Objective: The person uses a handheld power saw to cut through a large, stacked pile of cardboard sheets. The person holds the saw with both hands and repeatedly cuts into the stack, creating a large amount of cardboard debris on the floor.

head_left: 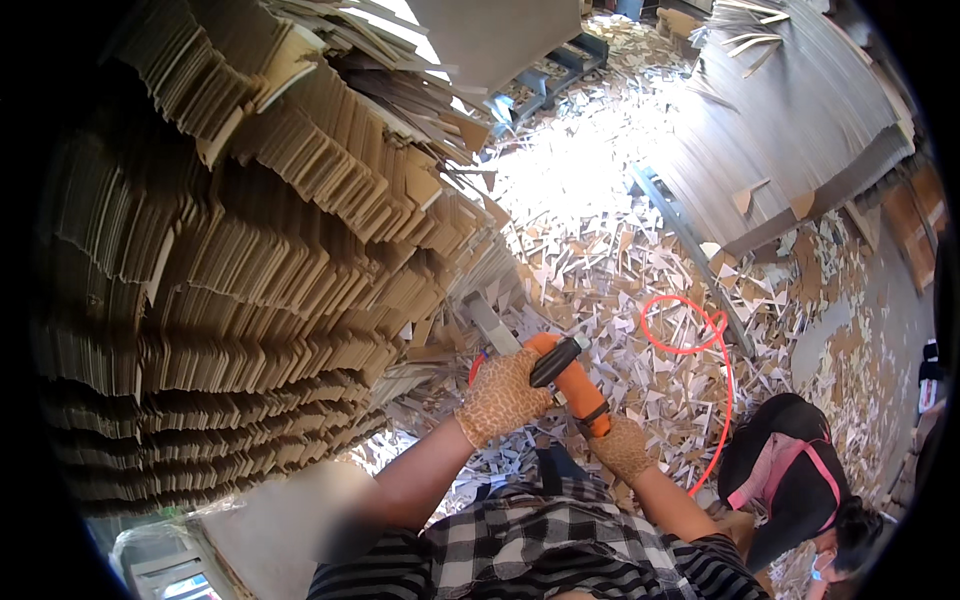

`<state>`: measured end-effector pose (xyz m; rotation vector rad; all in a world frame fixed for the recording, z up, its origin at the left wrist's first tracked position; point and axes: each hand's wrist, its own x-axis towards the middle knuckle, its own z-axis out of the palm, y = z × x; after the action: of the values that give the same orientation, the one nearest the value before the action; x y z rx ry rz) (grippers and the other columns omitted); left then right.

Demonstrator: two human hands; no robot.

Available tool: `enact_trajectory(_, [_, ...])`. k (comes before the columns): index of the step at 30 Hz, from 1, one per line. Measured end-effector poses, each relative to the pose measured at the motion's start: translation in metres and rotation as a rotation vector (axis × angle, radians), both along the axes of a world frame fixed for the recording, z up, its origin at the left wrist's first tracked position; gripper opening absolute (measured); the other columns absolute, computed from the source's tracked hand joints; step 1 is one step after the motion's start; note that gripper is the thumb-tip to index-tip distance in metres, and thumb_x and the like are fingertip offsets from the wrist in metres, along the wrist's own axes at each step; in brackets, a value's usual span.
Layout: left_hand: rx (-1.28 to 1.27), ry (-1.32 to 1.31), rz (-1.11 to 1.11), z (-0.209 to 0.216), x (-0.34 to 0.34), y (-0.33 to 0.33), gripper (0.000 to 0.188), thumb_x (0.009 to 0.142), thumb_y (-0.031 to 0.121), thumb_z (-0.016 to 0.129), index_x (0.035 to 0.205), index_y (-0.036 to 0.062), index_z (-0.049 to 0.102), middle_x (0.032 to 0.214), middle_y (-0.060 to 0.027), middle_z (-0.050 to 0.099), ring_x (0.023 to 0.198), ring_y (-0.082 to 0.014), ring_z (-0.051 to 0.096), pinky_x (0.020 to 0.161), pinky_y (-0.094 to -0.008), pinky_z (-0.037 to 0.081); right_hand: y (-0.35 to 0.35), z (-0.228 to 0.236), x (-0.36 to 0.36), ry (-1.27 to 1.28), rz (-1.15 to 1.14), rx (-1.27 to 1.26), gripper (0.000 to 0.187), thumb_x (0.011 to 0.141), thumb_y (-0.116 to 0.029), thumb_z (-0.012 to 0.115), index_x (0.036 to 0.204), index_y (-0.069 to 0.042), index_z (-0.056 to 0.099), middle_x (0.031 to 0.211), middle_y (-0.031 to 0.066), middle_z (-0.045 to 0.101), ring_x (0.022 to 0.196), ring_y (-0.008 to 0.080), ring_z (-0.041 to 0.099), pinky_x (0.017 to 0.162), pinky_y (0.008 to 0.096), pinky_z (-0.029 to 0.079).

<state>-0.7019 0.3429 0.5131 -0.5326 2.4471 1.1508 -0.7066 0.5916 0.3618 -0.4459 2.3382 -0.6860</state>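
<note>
An orange and black hand-held power tool [572,385] lies between my two hands, in front of my body. My gloved left hand [505,398] is closed round its front part, beside the black piece. My gloved right hand [622,450] is wrapped round the rear end of the orange body. A flat grey metal bar [490,322] sticks out past my left hand toward the cardboard stack [300,270]. Whether the bar touches the stack I cannot tell. Both gloves are tan and spotted. The stack is tall, with many layers of die-cut sheets and notched edges.
Paper and cardboard scraps [590,260] cover the floor. A red hose [728,400] loops across them at right. A person in dark clothes [790,470] bends low at lower right. Another large stack [790,120] stands far right, next to a blue metal bar [690,245].
</note>
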Motion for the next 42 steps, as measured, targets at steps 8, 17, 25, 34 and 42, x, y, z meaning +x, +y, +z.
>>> enact_trajectory(8, [-0.016,0.036,0.085,0.023,-0.002,-0.019,0.040,0.074,0.017,0.070,0.110,0.0010,0.063,0.091,-0.0237,0.067,0.090,-0.0394,0.067,0.080,-0.0469,0.052,-0.033,0.005,-0.021,0.019,0.026,0.097,0.030,0.076,-0.029,0.064,0.094,-0.007,0.071,0.086,0.0197,0.071,0.085,0.0430,0.067,0.077,0.0512,0.053])
enact_trajectory(17, [-0.055,0.050,-0.009,-0.010,0.004,-0.015,0.031,0.076,0.019,0.069,0.101,0.0010,0.065,0.081,-0.0202,0.067,0.079,-0.0349,0.068,0.071,-0.0427,0.052,-0.022,-0.007,0.003,-0.033,-0.035,0.028,0.023,0.076,-0.026,0.064,0.086,-0.006,0.070,0.079,0.0214,0.069,0.080,0.0421,0.068,0.073,0.0514,0.053])
enact_trajectory(25, [-0.093,0.117,0.048,0.005,0.010,-0.017,0.031,0.076,0.018,0.068,0.104,0.0037,0.068,0.089,-0.0223,0.068,0.089,-0.0361,0.068,0.079,-0.0445,0.053,-0.037,-0.013,-0.008,0.016,-0.044,0.070,0.027,0.080,-0.028,0.065,0.090,-0.003,0.068,0.083,0.0246,0.068,0.084,0.0449,0.066,0.074,0.0522,0.052])
enact_trajectory(34, [0.037,0.058,0.065,-0.066,0.002,-0.031,0.034,0.075,0.014,0.064,0.108,0.0064,0.069,0.081,-0.0168,0.068,0.080,-0.0295,0.069,0.074,-0.0412,0.052,-0.032,-0.024,-0.001,-0.084,-0.046,0.136,0.029,0.081,-0.031,0.064,0.097,-0.008,0.069,0.091,0.0212,0.070,0.089,0.0427,0.067,0.078,0.0506,0.052])
enact_trajectory(42, [0.124,-0.051,0.059,-0.095,0.045,0.014,0.031,0.075,0.020,0.069,0.100,0.0019,0.063,0.087,-0.0227,0.068,0.087,-0.0391,0.067,0.078,-0.0492,0.052,0.024,-0.063,0.045,-0.081,-0.005,0.157,0.028,0.073,-0.026,0.069,0.094,-0.008,0.069,0.082,0.0221,0.069,0.081,0.0431,0.067,0.071,0.0509,0.052])
